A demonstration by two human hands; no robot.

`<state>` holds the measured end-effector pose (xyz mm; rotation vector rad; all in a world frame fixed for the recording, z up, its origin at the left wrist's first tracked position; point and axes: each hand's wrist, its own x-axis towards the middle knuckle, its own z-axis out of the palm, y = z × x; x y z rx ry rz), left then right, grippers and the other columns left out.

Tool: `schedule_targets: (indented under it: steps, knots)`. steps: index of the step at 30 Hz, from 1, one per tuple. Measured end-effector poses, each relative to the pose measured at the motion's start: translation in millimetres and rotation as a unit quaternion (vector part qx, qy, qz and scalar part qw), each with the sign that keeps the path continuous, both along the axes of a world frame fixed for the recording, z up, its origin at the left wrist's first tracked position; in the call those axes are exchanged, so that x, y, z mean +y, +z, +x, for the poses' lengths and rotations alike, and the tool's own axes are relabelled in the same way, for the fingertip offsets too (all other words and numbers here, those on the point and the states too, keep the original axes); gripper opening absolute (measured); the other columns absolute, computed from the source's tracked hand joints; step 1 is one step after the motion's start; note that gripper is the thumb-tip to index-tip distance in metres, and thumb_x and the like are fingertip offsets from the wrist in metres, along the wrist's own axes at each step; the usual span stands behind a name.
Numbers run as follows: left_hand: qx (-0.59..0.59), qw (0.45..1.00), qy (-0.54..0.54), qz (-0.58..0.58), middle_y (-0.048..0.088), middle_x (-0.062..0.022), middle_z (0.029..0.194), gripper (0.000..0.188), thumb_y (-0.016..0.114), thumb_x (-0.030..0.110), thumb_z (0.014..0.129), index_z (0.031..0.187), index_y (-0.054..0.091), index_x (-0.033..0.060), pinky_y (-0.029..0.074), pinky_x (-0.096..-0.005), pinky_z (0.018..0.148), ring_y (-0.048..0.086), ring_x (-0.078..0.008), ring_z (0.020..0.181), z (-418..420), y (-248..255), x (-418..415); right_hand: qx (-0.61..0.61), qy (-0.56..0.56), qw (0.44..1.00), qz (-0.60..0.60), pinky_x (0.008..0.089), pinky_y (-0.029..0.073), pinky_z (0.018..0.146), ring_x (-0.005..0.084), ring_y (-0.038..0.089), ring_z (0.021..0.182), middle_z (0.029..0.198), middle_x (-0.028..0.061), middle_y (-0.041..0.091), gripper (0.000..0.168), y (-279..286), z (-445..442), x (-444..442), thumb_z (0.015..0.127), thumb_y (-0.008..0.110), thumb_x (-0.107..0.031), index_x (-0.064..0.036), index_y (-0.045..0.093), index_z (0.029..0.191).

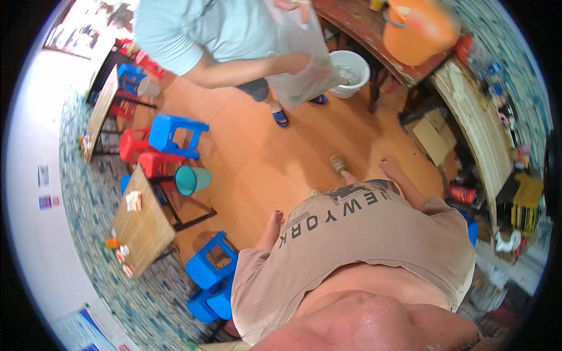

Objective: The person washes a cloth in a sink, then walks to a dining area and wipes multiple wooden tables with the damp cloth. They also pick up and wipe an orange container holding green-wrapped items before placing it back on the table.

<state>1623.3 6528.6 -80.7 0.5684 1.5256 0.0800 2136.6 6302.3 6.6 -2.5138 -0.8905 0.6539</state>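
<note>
My left hand (275, 219) hangs low beside the hem of my brown T-shirt (347, 232), with nothing seen in it. On the other side, my right hand (390, 166) is held out over the orange floor, its fingers loosely bent and no object visible in it. Both hands are small and slightly blurred. Across from me, another person in a light blue T-shirt (237, 30) holds a large translucent plastic bag (298, 66) with both hands. The bag hangs beside a white bucket (351, 66) with clear things inside; its contents are hard to make out.
Blue plastic stools (175, 134), red stools (131, 145) and a teal bin (193, 180) stand at left near a wooden table (145, 223). At upper right, an orange bucket (401, 37) sits on a worn red table (351, 22). A cardboard box (432, 136) lies at right.
</note>
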Motion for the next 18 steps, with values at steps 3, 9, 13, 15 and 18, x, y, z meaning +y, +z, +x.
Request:
schedule_targets:
  steps: [3,9,13,15,18]
  knots:
    - [-0.009,0.996,-0.086,0.004,0.056,-0.0067,0.084,0.025,0.047,0.027,0.082,0.089,0.055,0.0037,0.039,-0.0313,0.061,0.052,-0.0163,0.076,48.1,-2.9,33.8,-0.029,-0.084,0.996,0.019,0.0397,0.045,0.076,0.0327,0.057,0.086,0.088,0.0192,0.061,0.028,-12.6,3.1,-57.8,0.073,0.053,-0.025,-0.001,0.063,0.083]
    - [-0.022,0.985,-0.17,0.017,0.056,-0.0071,0.08,0.024,0.049,0.026,0.082,0.087,0.056,0.003,0.04,-0.031,0.058,0.053,-0.0167,0.072,187.1,-21.2,33.2,0.036,-0.291,0.956,0.017,0.0393,0.044,0.083,0.0361,0.052,0.097,0.096,0.0186,0.059,0.03,38.4,118.0,-103.0,0.075,0.057,-0.023,-0.002,0.059,0.097]
    - [-0.02,0.989,-0.142,0.023,0.057,-0.0073,0.078,0.023,0.05,0.025,0.081,0.086,0.056,0.0026,0.04,-0.0308,0.055,0.053,-0.0169,0.07,254.8,-23.8,-13.8,-0.063,-0.305,0.946,0.09,0.0391,0.044,0.083,0.035,0.054,0.096,0.102,0.0198,0.058,0.039,15.1,249.5,-154.8,0.075,0.059,-0.023,-0.003,0.055,0.109]
    - [-0.014,0.995,-0.09,0.027,0.057,-0.0074,0.077,0.023,0.05,0.024,0.081,0.086,0.056,0.0024,0.04,-0.0307,0.054,0.054,-0.017,0.069,271.8,-25.2,-58.2,-0.054,-0.285,0.953,0.087,0.0387,0.044,0.082,0.0339,0.055,0.095,0.105,0.0199,0.057,0.042,19.8,321.2,-154.0,0.075,0.06,-0.023,-0.003,0.054,0.112]
    - [0.011,0.999,-0.002,0.034,0.057,-0.0076,0.075,0.023,0.051,0.024,0.081,0.085,0.057,0.0021,0.04,-0.0306,0.053,0.054,-0.0171,0.067,289.6,-15.1,-143.9,-0.122,-0.22,0.952,0.177,0.0384,0.044,0.081,0.0343,0.057,0.09,0.099,0.0224,0.06,0.04,14.9,427.7,-145.9,0.076,0.058,-0.022,-0.001,0.055,0.11]
